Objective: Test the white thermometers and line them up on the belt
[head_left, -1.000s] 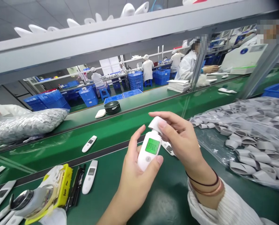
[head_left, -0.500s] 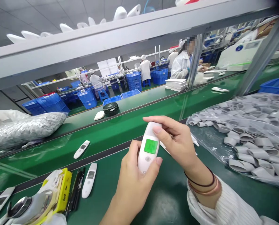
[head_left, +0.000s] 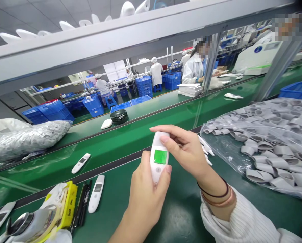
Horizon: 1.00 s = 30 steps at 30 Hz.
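My left hand grips the lower body of a white thermometer whose small screen glows green. My right hand pinches the thermometer's upper end between thumb and fingers. Both hands hold it upright over the green bench. Behind my right hand lie more white thermometers, partly hidden.
A clear bag of grey caps fills the right. A white thermometer and pens lie at the left beside a yellow-edged tool. Another thermometer lies on the green conveyor. A silvery bag sits far left. Other workers sit beyond.
The thermometer has turned more upright and its top now sits capped under my right fingers. The thermometer on the conveyor has drifted left.
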Tool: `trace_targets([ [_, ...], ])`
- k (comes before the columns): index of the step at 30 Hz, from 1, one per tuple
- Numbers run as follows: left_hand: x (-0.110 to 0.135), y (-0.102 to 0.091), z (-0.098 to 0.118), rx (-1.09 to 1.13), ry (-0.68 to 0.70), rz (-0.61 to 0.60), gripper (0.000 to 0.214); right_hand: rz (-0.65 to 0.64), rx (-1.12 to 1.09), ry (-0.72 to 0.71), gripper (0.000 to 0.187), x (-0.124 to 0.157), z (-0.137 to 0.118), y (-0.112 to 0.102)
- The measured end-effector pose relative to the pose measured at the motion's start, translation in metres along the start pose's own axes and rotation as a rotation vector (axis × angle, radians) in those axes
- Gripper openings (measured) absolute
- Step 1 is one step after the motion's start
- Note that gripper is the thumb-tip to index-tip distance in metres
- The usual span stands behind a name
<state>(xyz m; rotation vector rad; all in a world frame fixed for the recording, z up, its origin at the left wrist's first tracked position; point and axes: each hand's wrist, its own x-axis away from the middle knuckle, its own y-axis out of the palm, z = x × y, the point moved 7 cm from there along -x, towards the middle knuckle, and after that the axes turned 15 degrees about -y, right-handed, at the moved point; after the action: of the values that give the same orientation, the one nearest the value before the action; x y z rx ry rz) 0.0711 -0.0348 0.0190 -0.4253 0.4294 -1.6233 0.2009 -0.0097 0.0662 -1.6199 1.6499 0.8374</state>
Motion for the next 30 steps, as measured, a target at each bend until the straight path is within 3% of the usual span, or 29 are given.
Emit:
trace_targets([
  [2,0.002,-0.009,0.005,-0.031,0.102,0.2,0.019,0.017,-0.014,0.023,0.018,0.001,0.003,-0.001],
  [3,0.004,-0.013,0.008,-0.036,0.174,0.3,0.029,0.016,-0.025,0.042,0.018,0.001,0.005,-0.001],
  [5,0.006,-0.018,0.011,-0.004,0.28,0.386,0.051,-0.021,-0.091,0.077,0.027,0.003,0.009,0.002],
  [7,-0.001,-0.018,0.006,0.142,0.25,0.282,0.052,-0.08,-0.191,0.102,0.05,0.005,0.012,0.006],
  [8,-0.006,-0.017,0.001,0.259,0.193,0.182,0.042,-0.096,-0.219,0.105,0.056,0.006,0.012,0.006],
  [11,-0.016,-0.015,-0.005,0.626,0.099,-0.11,0.024,-0.13,-0.069,0.087,0.035,0.006,0.008,0.003],
  [14,-0.018,-0.019,0.002,0.8,0.18,-0.248,0.027,-0.251,0.192,-0.043,0.025,0.002,-0.006,0.008],
  [16,-0.017,-0.021,0.004,0.842,0.206,-0.264,0.024,-0.307,0.298,-0.169,0.026,0.0,-0.016,0.014],
  [21,-0.014,-0.02,0.005,0.799,0.221,-0.223,0.024,-0.307,0.582,-0.375,0.024,0.001,-0.029,0.02],
  [26,-0.011,-0.031,0.003,0.488,0.217,0.041,0.028,-0.324,0.886,-0.538,0.036,0.006,-0.033,0.024],
  [28,-0.015,-0.032,0.001,0.497,0.151,-0.022,0.028,-0.357,0.817,-0.509,0.038,0.006,-0.027,0.026],
  [30,-0.02,-0.026,-0.002,0.624,0.056,-0.222,0.027,-0.375,0.626,-0.416,0.036,0.006,-0.018,0.027],
])
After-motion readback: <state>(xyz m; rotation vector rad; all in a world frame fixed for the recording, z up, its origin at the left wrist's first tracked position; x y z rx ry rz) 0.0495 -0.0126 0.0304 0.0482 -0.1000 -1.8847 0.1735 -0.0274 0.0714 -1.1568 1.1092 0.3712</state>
